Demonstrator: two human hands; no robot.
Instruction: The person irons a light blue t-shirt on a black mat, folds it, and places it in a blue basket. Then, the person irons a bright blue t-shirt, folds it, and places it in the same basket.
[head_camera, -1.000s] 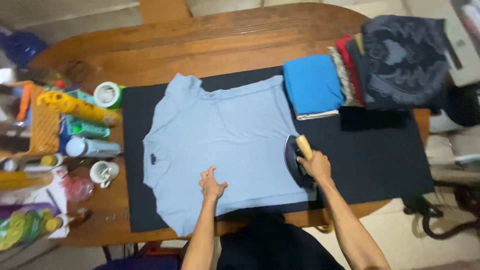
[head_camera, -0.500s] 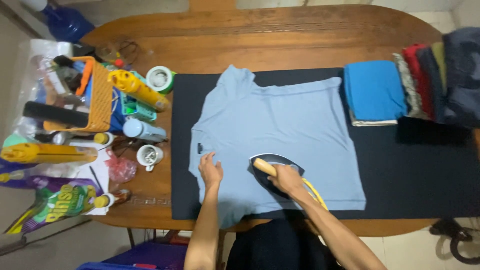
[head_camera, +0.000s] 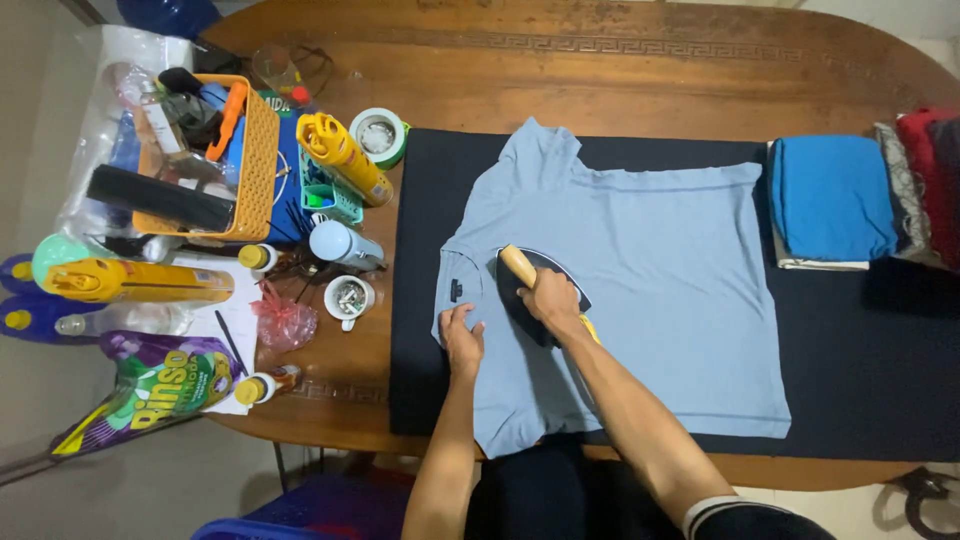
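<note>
light-blue shirt (head_camera: 640, 270) | black mat (head_camera: 850, 370) | orange basket (head_camera: 255, 165) | yellow can (head_camera: 345, 160)

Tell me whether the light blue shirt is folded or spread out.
Spread out. The light blue shirt lies flat on the black mat, both sleeves out, under the iron.

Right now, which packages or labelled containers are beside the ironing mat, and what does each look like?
Detergent pouch: table's near-left edge, flat, purple, green and yellow.
Spray can: left of the mat, lying down, yellow.
Second spray can: far left, lying down, yellow.
Small bottle: beside the mat, pale blue.
Tape roll: at the mat's corner, white, green-rimmed.
</note>
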